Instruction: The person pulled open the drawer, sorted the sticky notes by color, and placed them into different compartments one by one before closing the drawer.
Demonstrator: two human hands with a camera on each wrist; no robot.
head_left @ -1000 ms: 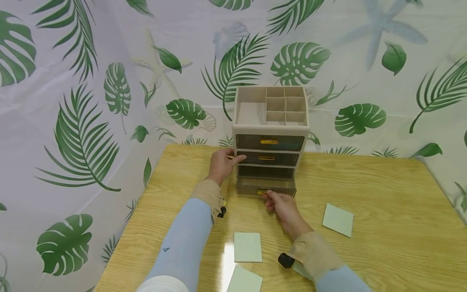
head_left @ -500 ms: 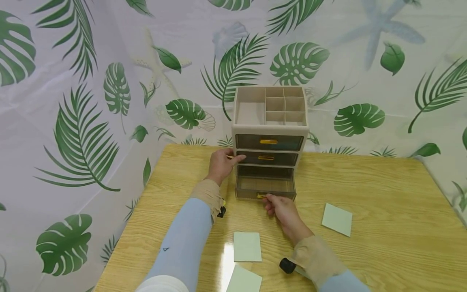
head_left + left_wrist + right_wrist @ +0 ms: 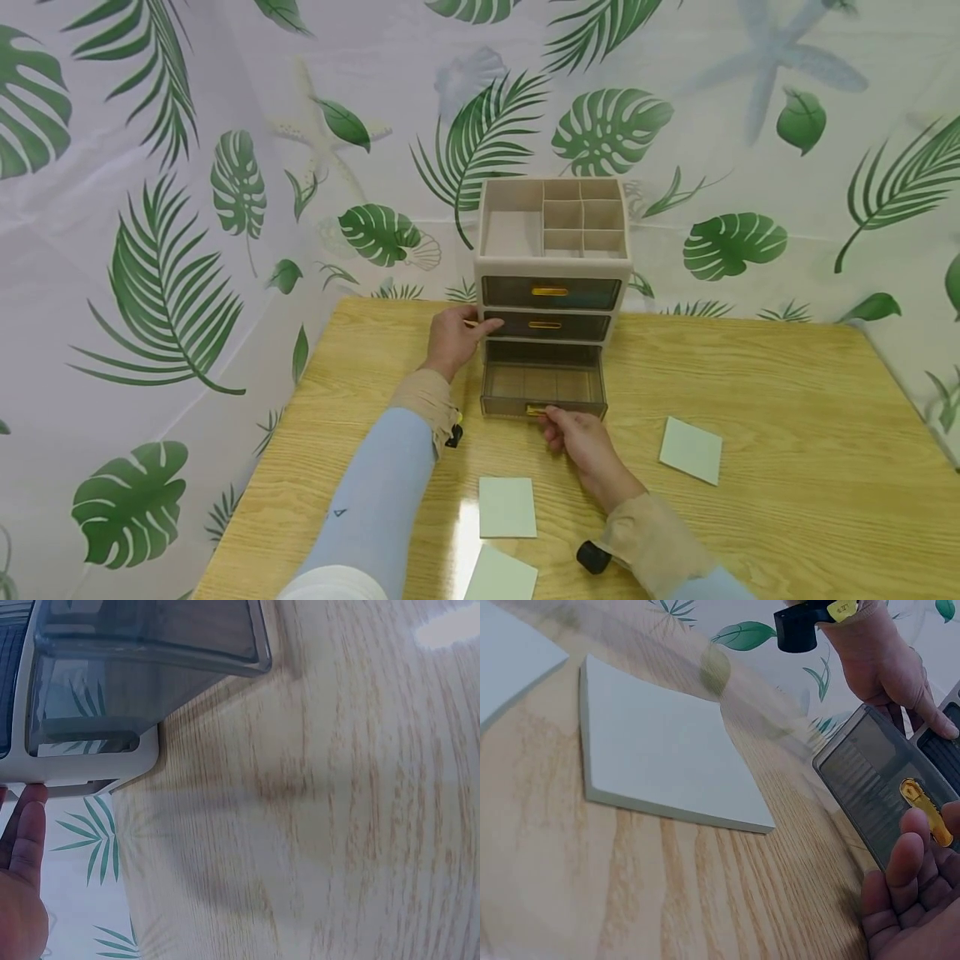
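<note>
A beige desktop drawer organizer (image 3: 553,268) stands against the patterned backdrop. Its two upper dark, see-through drawers are closed. The bottom drawer (image 3: 502,407) is pulled out, and nothing is seen inside. My left hand (image 3: 453,342) holds the organizer's left front edge, its thumb on the middle drawer's front. In the left wrist view, the fingers (image 3: 28,832) touch the side wall. My right hand (image 3: 588,450) pinches the gold handle (image 3: 533,410) of the bottom drawer. In the right wrist view, fingertips lie at that handle (image 3: 924,810), and part of the hand is out of frame.
Pale green square pads lie on the wooden table (image 3: 787,400): one pad (image 3: 507,507) in front of the drawer, a second pad (image 3: 501,575) nearer me, another pad (image 3: 691,450) to the right. The backdrop (image 3: 375,125) closes off the rear and left.
My right hand has drawn the bottom drawer a little further toward me, still at its handle. The left hand has stayed on the organizer's edge.
</note>
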